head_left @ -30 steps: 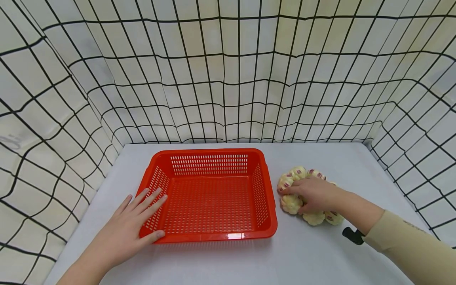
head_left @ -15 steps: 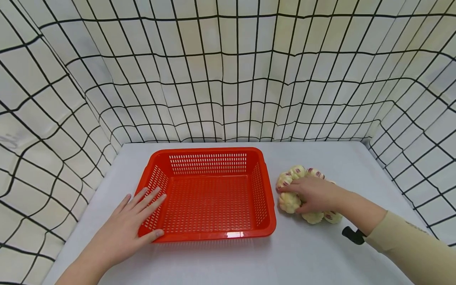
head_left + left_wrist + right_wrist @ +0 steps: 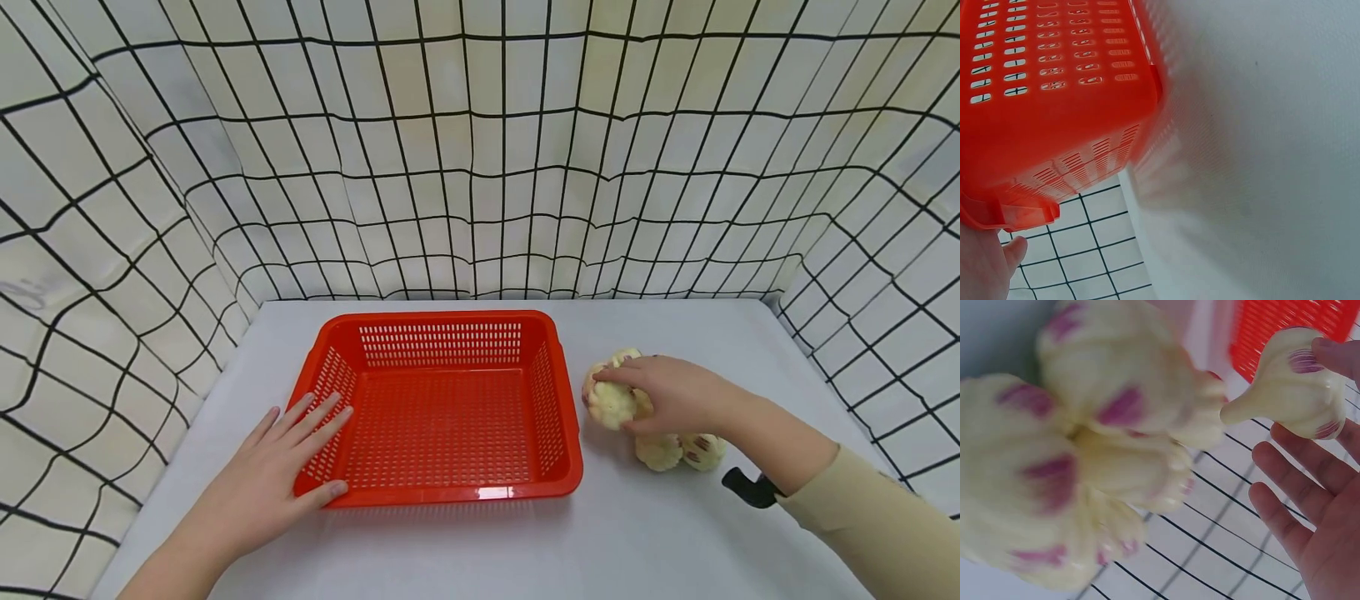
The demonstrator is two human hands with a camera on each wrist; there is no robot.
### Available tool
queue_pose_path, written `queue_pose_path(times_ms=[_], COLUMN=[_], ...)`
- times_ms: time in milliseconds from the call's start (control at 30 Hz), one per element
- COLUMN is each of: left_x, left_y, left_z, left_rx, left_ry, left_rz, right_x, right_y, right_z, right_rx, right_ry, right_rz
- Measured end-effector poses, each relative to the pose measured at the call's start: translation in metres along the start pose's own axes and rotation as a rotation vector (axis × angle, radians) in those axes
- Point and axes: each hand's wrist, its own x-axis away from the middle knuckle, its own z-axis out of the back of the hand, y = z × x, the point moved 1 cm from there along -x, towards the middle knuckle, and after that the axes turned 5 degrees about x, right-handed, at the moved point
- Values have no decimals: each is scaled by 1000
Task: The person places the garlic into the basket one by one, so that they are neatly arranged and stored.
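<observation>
My right hand [image 3: 678, 392] pinches a garlic bulb [image 3: 612, 406] between thumb and fingers, lifted off the table. The right wrist view shows this cream bulb with purple streaks, its stem pointing left. Under and around that hand lie several more garlic bulbs [image 3: 702, 452], some hidden by it; they loom blurred in the right wrist view. My left hand [image 3: 273, 475] lies with spread, straight fingers on the left rim of a red plastic basket [image 3: 450, 499], its thumb at the front corner. Nothing lies inside the basket.
The table [image 3: 450, 558] has a white cover. Black netting [image 3: 487, 167] over white cloth walls the back and both sides. A black strap piece [image 3: 750, 487] hangs at the right wrist.
My right hand has closed on the front left garlic bulb and raised it from the table, slightly away from me. The left hand and the basket have stayed put.
</observation>
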Motion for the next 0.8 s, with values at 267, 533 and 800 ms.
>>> queue_pose_path(times_ms=[267, 533, 800], left_x=[1, -1, -1], left_y=[1, 0, -1], left_z=[1, 0, -1], left_rx=[10, 1, 5], left_ry=[8, 6, -10], left_rz=[-5, -8, 11], right_x=[-9, -29, -54], right_y=[-7, -24, -48], right_z=[29, 44, 51], right_rx=[-26, 1, 49], right_ry=[86, 108, 71], right_rz=[37, 107, 186])
